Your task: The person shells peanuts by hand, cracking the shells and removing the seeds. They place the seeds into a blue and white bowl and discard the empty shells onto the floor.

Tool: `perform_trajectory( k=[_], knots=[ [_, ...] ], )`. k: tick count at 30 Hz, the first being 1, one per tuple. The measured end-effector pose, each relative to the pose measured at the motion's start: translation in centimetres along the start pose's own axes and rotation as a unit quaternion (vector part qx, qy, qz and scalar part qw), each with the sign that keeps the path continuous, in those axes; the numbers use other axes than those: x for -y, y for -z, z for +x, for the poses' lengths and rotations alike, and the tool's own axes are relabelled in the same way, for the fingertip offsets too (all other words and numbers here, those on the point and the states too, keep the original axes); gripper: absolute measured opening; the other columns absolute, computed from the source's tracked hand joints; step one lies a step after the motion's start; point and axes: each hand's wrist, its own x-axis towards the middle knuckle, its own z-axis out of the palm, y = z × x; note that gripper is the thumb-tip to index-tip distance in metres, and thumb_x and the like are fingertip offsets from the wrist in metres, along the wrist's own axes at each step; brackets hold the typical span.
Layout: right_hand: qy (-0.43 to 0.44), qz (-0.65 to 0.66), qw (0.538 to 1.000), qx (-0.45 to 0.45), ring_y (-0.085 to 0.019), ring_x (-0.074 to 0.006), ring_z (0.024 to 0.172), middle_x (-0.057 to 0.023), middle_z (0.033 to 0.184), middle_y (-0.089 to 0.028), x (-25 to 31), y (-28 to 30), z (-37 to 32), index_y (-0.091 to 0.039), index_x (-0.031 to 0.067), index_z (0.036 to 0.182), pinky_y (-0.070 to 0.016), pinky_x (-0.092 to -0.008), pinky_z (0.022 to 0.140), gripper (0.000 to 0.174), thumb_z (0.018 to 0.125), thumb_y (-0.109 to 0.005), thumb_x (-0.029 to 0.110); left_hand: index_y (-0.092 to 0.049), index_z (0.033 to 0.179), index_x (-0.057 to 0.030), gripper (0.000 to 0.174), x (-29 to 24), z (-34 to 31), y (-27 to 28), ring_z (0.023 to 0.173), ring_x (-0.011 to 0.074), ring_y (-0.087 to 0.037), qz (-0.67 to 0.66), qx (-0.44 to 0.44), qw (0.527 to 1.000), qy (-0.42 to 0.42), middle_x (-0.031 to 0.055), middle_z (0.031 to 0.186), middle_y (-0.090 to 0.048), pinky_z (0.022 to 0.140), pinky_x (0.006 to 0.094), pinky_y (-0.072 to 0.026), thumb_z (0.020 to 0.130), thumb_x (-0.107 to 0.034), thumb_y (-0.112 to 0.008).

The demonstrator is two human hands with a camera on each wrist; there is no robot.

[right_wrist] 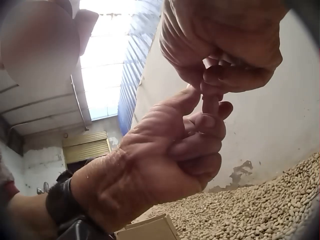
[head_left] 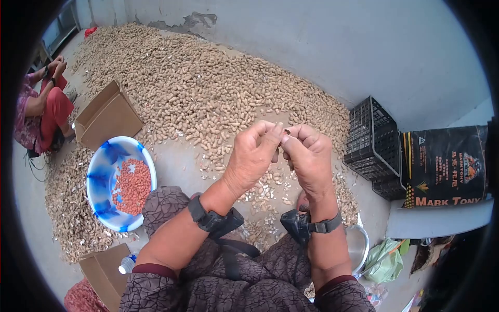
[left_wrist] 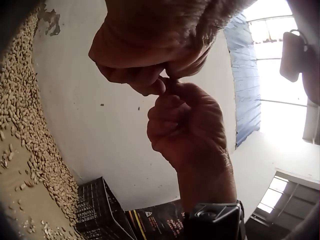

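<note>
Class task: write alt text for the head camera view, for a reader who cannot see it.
The left hand and right hand pinch one peanut between them. Behind them a wide heap of unshelled peanuts covers the floor, with a blue and white bowl of red kernels at left and a black crate at right.
</note>
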Motion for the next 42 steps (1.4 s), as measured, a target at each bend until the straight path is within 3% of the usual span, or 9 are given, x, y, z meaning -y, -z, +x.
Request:
perform_trajectory(
  k=[2, 5, 9, 12, 26, 30, 32, 35, 42],
  knots=[
    [0.029, -0.04, 0.999, -0.015, -0.051, -0.0038, 0.053, -0.0046, 0.063, -0.058, -0.3, 0.0, 0.0, -0.057, -0.0044, 0.078, -0.0383, -0.017, 0.045, 0.01, 0.08, -0.053, 0.004, -0.057, 0.081, -0.0013, 0.032, -0.1, 0.3, 0.7, 0.053, 0.0033, -0.042, 0.204, 0.011, 0.979, 0.002, -0.0021, 0.06, -0.048, 0.045, 0.018, -0.0341, 0.089, -0.031, -0.047],
    [0.02, -0.109, 0.993, -0.038, -0.05, -0.004, 0.053, -0.0033, 0.063, -0.058, -0.2, 0.6, 0.0, -0.059, -0.0034, 0.079, -0.0392, -0.017, 0.046, 0.01, 0.08, -0.053, 0.005, -0.059, 0.074, -0.0013, 0.032, -0.6, 0.5, 1.0, 0.054, 0.0038, -0.044, 0.235, 0.02, 0.972, -0.004, -0.0019, 0.059, -0.049, 0.047, 0.0191, -0.0356, 0.087, -0.03, -0.05],
    [0.012, -0.082, 0.995, -0.052, -0.05, -0.0046, 0.052, -0.0023, 0.063, -0.058, 0.4, 1.2, -0.1, -0.061, -0.0027, 0.086, -0.0392, -0.0172, 0.045, 0.013, 0.081, -0.054, 0.007, -0.059, 0.072, -0.001, 0.028, -1.0, 0.5, 0.6, 0.052, 0.0028, -0.041, 0.176, 0.034, 0.984, 0.001, -0.0029, 0.053, -0.047, 0.045, 0.0213, -0.0348, 0.085, -0.024, -0.054],
    [0.018, -0.066, 0.997, -0.029, -0.051, -0.0049, 0.052, -0.0025, 0.064, -0.058, 0.0, 1.2, -0.2, -0.061, -0.0028, 0.089, -0.0399, -0.0174, 0.045, 0.015, 0.081, -0.055, 0.008, -0.06, 0.079, -0.0012, 0.024, -1.0, 0.8, 0.9, 0.055, 0.0037, -0.045, 0.188, 0.091, 0.978, -0.02, -0.0023, 0.062, -0.051, 0.049, 0.0177, -0.0373, 0.086, -0.023, -0.053],
    [-0.04, 0.012, 0.999, 0.008, -0.051, -0.0047, 0.049, -0.0029, 0.062, -0.057, -0.2, 0.3, 0.1, -0.053, -0.0003, 0.091, -0.0399, -0.0161, 0.042, 0.016, 0.078, -0.06, 0.007, -0.056, 0.075, -0.0011, 0.024, 0.6, 0.6, 0.3, 0.053, 0.0029, -0.043, -0.054, -0.002, 0.998, 0.01, -0.0013, 0.061, -0.05, 0.047, 0.0173, -0.0361, 0.087, -0.021, -0.051],
    [-0.015, -0.049, 0.999, 0.0, -0.047, -0.0014, 0.048, 0.0003, 0.059, -0.054, -0.4, 0.2, -0.1, -0.053, -0.0007, 0.084, -0.034, -0.0155, 0.04, 0.008, 0.078, -0.057, 0.003, -0.054, 0.072, -0.0016, 0.028, -1.2, 0.8, 0.6, 0.054, 0.0032, -0.044, 0.041, 0.006, 0.997, 0.064, -0.0008, 0.061, -0.05, 0.046, 0.0183, -0.0363, 0.086, -0.025, -0.053],
    [0.012, -0.08, 0.997, 0.007, -0.045, -0.0004, 0.048, 0.0016, 0.058, -0.053, -0.9, 0.3, -0.1, -0.054, -0.0011, 0.083, -0.0317, -0.0154, 0.04, 0.006, 0.078, -0.056, 0.001, -0.054, 0.076, -0.0029, 0.027, -1.3, 0.6, 0.7, 0.051, 0.0028, -0.042, 0.293, 0.063, 0.953, -0.04, -0.0024, 0.06, -0.049, 0.044, 0.017, -0.0342, 0.087, -0.028, -0.051],
    [0.055, -0.117, 0.992, 0.006, -0.043, 0.0011, 0.048, 0.0035, 0.055, -0.051, -1.1, 0.1, -0.4, -0.055, -0.0019, 0.084, -0.0285, -0.0159, 0.039, 0.007, 0.077, -0.054, -0.001, -0.054, 0.075, -0.0031, 0.026, -0.7, 0.9, 1.2, 0.05, 0.0027, -0.043, 0.238, 0.066, 0.969, -0.013, -0.002, 0.059, -0.048, 0.043, 0.0172, -0.0346, 0.087, -0.026, -0.05],
    [-0.006, -0.05, 0.999, 0.007, -0.05, -0.0035, 0.05, -0.0041, 0.065, -0.058, 0.4, 0.3, -0.8, -0.056, -0.0027, 0.087, -0.0373, -0.0171, 0.042, 0.011, 0.076, -0.055, -0.001, -0.049, 0.07, -0.0028, 0.027, -1.1, 0.5, 0.6, 0.053, 0.0033, -0.043, 0.133, 0.079, 0.988, 0.002, -0.0016, 0.057, -0.047, 0.043, 0.0193, -0.0354, 0.088, -0.023, -0.047]
  ],
)
